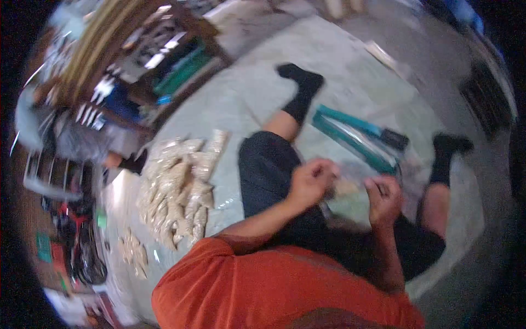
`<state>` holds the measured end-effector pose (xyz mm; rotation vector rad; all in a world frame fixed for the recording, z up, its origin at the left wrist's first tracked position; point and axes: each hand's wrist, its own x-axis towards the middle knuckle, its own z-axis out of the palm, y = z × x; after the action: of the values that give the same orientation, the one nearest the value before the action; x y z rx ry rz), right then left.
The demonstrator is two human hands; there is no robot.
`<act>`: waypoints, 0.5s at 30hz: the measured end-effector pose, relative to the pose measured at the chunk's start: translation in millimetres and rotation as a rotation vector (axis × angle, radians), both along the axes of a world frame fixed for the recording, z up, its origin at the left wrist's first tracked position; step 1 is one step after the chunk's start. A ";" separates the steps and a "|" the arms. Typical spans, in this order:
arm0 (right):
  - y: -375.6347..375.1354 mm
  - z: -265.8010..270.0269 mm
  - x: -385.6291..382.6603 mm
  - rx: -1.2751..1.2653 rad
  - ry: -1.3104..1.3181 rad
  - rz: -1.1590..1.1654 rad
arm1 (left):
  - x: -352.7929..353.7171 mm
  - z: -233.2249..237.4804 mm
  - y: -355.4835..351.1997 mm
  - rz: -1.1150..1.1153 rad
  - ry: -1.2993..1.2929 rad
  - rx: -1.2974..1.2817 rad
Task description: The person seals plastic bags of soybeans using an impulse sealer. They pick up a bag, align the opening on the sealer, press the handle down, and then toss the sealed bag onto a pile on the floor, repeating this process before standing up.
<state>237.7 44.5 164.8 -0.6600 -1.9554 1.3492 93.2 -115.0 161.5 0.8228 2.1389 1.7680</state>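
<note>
My left hand (313, 182) and my right hand (383, 198) are raised in front of my lap, fingers pinched. Between them is a blurred, see-through plastic packet (346, 188) with something tan in it; its edges are hard to make out. Just beyond the hands lies a long teal bag sealer (350, 127) with a dark end block, slanting across the floor sheet. To my left is a heap of filled, shiny tan packets (178, 186). A smaller group of tan pieces (133, 253) lies nearer on that side.
My stretched legs in dark socks (301, 82) frame the pale floor sheet (350, 71). A wooden rack (192, 82) holding a green item stands at the far left. Another person's leg (118, 160) shows beside the heap. A dark slatted object (485, 101) is at the right.
</note>
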 end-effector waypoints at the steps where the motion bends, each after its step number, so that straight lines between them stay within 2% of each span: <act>1: 2.4 7.9 4.8 0.103 -0.027 0.025 | 0.9 8.0 3.2 0.027 0.074 -0.044; 2: 1.3 -7.2 3.2 -0.076 0.129 -0.004 | -0.1 13.8 7.6 0.046 0.150 -0.085; 3: 8.2 -8.5 7.6 0.041 0.111 0.009 | -2.8 10.4 10.9 0.012 0.040 -0.022; 4: 15.4 -15.7 5.9 0.055 0.218 0.072 | -2.4 5.4 16.8 -0.015 -0.063 0.035; 5: 8.0 -2.4 -2.9 -0.049 0.294 0.050 | -0.5 4.3 21.3 -0.078 -0.093 0.013; 6: 10.1 -7.4 -4.6 -0.072 0.284 -0.003 | -0.8 7.1 21.4 -0.120 -0.033 0.051; 8: 12.1 -17.6 -5.8 -0.284 0.188 0.185 | -1.0 8.7 17.1 -0.176 0.020 0.072; 10: 13.0 -11.4 1.9 -0.281 0.107 0.167 | -0.2 11.3 20.2 -0.131 -0.029 0.064; 11: 14.5 -7.3 3.2 -0.266 0.027 0.175 | 2.2 15.0 22.3 -0.071 -0.144 0.118; 15: 9.4 -8.1 1.1 -0.208 0.054 0.140 | -3.0 18.6 25.4 -0.046 -0.131 0.045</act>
<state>238.8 53.8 156.6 -0.5846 -1.8629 1.6551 90.2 -89.6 180.1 0.7396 1.9890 1.8004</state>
